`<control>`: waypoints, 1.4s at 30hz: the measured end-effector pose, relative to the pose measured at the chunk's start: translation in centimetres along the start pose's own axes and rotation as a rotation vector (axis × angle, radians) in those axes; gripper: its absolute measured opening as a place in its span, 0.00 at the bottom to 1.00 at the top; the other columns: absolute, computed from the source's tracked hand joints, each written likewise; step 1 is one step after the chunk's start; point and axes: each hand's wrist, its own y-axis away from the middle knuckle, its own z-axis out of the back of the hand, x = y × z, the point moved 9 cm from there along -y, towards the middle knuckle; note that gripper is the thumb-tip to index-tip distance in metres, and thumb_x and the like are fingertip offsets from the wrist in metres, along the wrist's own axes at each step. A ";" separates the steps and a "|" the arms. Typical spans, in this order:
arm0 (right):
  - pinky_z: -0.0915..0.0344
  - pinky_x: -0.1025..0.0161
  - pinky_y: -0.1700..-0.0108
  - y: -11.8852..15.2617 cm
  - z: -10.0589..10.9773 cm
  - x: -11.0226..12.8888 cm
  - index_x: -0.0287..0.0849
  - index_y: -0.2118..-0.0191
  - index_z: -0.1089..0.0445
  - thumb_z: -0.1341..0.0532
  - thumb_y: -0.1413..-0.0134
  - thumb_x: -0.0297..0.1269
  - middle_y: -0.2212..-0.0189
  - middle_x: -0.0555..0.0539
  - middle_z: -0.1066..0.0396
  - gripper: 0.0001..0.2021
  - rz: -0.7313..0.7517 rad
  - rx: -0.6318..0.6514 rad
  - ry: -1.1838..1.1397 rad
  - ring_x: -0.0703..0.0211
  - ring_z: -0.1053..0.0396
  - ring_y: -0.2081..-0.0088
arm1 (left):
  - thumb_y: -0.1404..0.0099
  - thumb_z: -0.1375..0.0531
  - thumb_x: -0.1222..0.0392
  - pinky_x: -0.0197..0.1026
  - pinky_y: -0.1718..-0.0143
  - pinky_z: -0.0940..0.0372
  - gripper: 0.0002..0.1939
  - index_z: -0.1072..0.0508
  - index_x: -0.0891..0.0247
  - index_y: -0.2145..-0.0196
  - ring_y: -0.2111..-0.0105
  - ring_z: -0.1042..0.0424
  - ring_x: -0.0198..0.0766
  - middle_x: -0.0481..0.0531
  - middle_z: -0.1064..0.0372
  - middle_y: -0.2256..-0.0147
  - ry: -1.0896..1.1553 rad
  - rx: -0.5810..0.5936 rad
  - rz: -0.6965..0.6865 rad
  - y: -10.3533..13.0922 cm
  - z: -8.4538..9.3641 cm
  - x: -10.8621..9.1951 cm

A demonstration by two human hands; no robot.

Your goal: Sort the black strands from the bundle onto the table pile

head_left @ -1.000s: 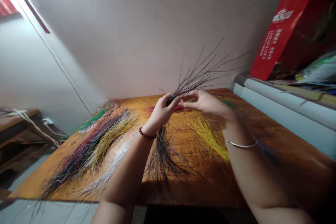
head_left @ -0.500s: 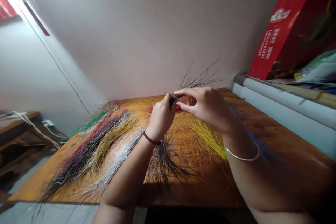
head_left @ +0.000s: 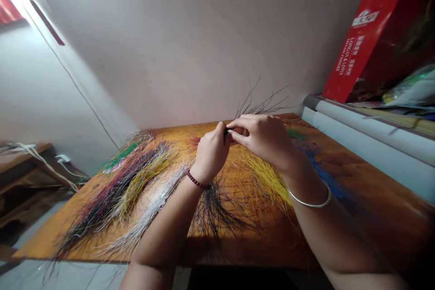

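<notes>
Clasping dark strands (head_left: 226, 132) in your left hand (head_left: 210, 152), you pinch them with your right hand (head_left: 267, 139), above the counter (head_left: 370, 181) where yellow strands (head_left: 268, 179) lie spread.

White glare comes from over on the left, the wall (head_left: 190, 45) dims rightward, and the table (head_left: 380, 199) blurs into shadow.

Pale wall (head_left: 186, 45) behind; red box (head_left: 369, 38) at right

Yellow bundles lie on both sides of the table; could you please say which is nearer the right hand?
The yellow bundle just left of the right wrist; the other yellow bundle lies between black strands and white strands.
</notes>
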 end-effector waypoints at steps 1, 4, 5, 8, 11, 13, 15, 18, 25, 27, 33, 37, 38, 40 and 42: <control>0.47 0.62 0.69 0.0 0.0 0.0 0.49 0.59 0.24 0.39 0.44 0.39 0.68 0.51 0.25 0.09 -0.001 0.000 0.009 0.59 0.30 0.68 | 0.30 0.52 0.58 0.40 0.75 0.46 0.09 0.35 0.62 0.60 0.74 0.31 0.39 0.54 0.28 0.71 0.000 -0.003 -0.002 0.0 0.0 0.0; 0.49 0.62 0.71 0.0 -0.2 0.0 0.50 0.60 0.24 0.39 0.44 0.40 0.68 0.51 0.26 0.08 0.004 0.012 0.032 0.60 0.32 0.70 | 0.30 0.51 0.58 0.40 0.75 0.47 0.08 0.35 0.62 0.61 0.74 0.31 0.39 0.54 0.28 0.71 -0.003 -0.004 -0.013 0.0 0.0 0.0; 0.50 0.62 0.71 0.1 -0.2 0.0 0.49 0.62 0.24 0.39 0.44 0.40 0.69 0.51 0.27 0.07 0.002 0.014 0.035 0.60 0.32 0.70 | 0.31 0.51 0.58 0.40 0.75 0.47 0.07 0.35 0.62 0.62 0.74 0.31 0.39 0.53 0.28 0.72 -0.004 -0.003 -0.016 0.0 0.0 0.0; 0.50 0.62 0.72 0.1 0.0 0.1 0.47 0.65 0.26 0.39 0.44 0.41 0.68 0.50 0.28 0.06 -0.002 0.018 0.040 0.61 0.33 0.71 | 0.31 0.50 0.59 0.39 0.75 0.46 0.06 0.36 0.61 0.62 0.75 0.32 0.39 0.53 0.29 0.72 -0.005 -0.001 -0.014 0.0 0.0 0.1; 0.49 0.62 0.72 0.2 0.5 0.6 0.45 0.65 0.28 0.40 0.43 0.39 0.63 0.48 0.29 0.06 0.014 0.023 0.045 0.61 0.33 0.71 | 0.31 0.50 0.58 0.39 0.75 0.45 0.06 0.36 0.61 0.61 0.75 0.32 0.39 0.53 0.29 0.72 -0.008 0.012 -0.006 0.1 -0.1 0.1; 0.48 0.62 0.71 0.3 0.7 0.9 0.44 0.65 0.29 0.40 0.42 0.38 0.61 0.47 0.29 0.05 0.022 0.037 0.021 0.61 0.33 0.70 | 0.31 0.50 0.59 0.39 0.75 0.45 0.06 0.36 0.61 0.61 0.74 0.32 0.39 0.53 0.29 0.72 -0.008 0.017 -0.009 0.1 -0.1 0.1; 0.46 0.62 0.70 0.4 0.5 1.0 0.43 0.64 0.31 0.41 0.41 0.37 0.64 0.47 0.29 0.04 0.023 0.068 -0.029 0.60 0.32 0.68 | 0.31 0.50 0.59 0.39 0.74 0.44 0.06 0.36 0.61 0.61 0.74 0.31 0.39 0.53 0.29 0.72 -0.001 0.018 -0.011 0.1 -0.1 0.0; 0.45 0.62 0.69 0.5 0.0 0.9 0.43 0.63 0.33 0.44 0.40 0.36 0.68 0.49 0.28 0.04 -0.004 0.113 -0.094 0.59 0.31 0.69 | 0.31 0.50 0.60 0.40 0.74 0.44 0.06 0.36 0.62 0.61 0.74 0.32 0.39 0.54 0.29 0.72 0.020 0.019 -0.004 0.1 0.0 0.1; 0.41 0.62 0.65 0.0 -0.5 0.8 0.43 0.59 0.32 0.42 0.42 0.39 0.63 0.46 0.28 0.08 -0.035 0.042 -0.230 0.58 0.32 0.66 | 0.31 0.51 0.61 0.40 0.72 0.40 0.13 0.35 0.64 0.51 0.72 0.29 0.40 0.55 0.27 0.70 0.088 0.026 -0.017 0.1 0.1 -0.1; 0.41 0.62 0.65 -0.1 -0.6 0.7 0.43 0.59 0.31 0.43 0.41 0.41 0.63 0.45 0.28 0.09 -0.050 0.010 -0.250 0.58 0.32 0.65 | 0.30 0.51 0.60 0.40 0.72 0.40 0.15 0.35 0.64 0.49 0.72 0.29 0.40 0.55 0.27 0.70 0.086 0.028 -0.021 0.1 0.1 -0.2; 0.43 0.62 0.70 -0.2 -0.8 -1.0 0.42 0.53 0.32 0.42 0.42 0.47 0.72 0.47 0.30 0.17 -0.197 -0.064 -0.274 0.60 0.36 0.73 | 0.29 0.52 0.58 0.40 0.72 0.40 0.11 0.33 0.65 0.59 0.73 0.30 0.38 0.56 0.27 0.71 0.087 0.012 0.008 0.1 0.2 0.1; 0.42 0.63 0.67 -0.4 -0.9 -0.3 0.43 0.61 0.27 0.43 0.40 0.42 0.68 0.47 0.30 0.10 -0.107 -0.072 -0.374 0.61 0.36 0.70 | 0.29 0.54 0.57 0.40 0.72 0.40 0.13 0.35 0.65 0.53 0.73 0.29 0.39 0.56 0.26 0.70 0.071 0.015 -0.011 0.1 0.0 -0.1; 0.43 0.63 0.67 -0.4 -0.8 -0.2 0.43 0.63 0.27 0.42 0.40 0.41 0.68 0.47 0.30 0.09 -0.089 -0.086 -0.383 0.62 0.37 0.71 | 0.28 0.54 0.57 0.40 0.72 0.40 0.13 0.35 0.64 0.54 0.73 0.29 0.39 0.56 0.26 0.70 0.062 0.019 -0.013 0.1 0.0 -0.1; 0.44 0.64 0.69 -0.4 -0.5 -0.1 0.43 0.65 0.26 0.42 0.41 0.40 0.71 0.48 0.32 0.09 -0.069 -0.114 -0.371 0.63 0.38 0.72 | 0.28 0.55 0.55 0.40 0.73 0.41 0.14 0.34 0.64 0.57 0.73 0.30 0.39 0.56 0.26 0.71 0.047 0.026 -0.015 0.1 -0.1 -0.2; 0.45 0.64 0.69 -0.4 0.1 0.0 0.42 0.66 0.27 0.42 0.41 0.39 0.72 0.48 0.33 0.09 -0.059 -0.139 -0.341 0.63 0.39 0.73 | 0.28 0.55 0.54 0.40 0.73 0.42 0.13 0.35 0.63 0.57 0.73 0.30 0.39 0.56 0.27 0.70 0.037 0.024 -0.019 0.1 0.0 -0.3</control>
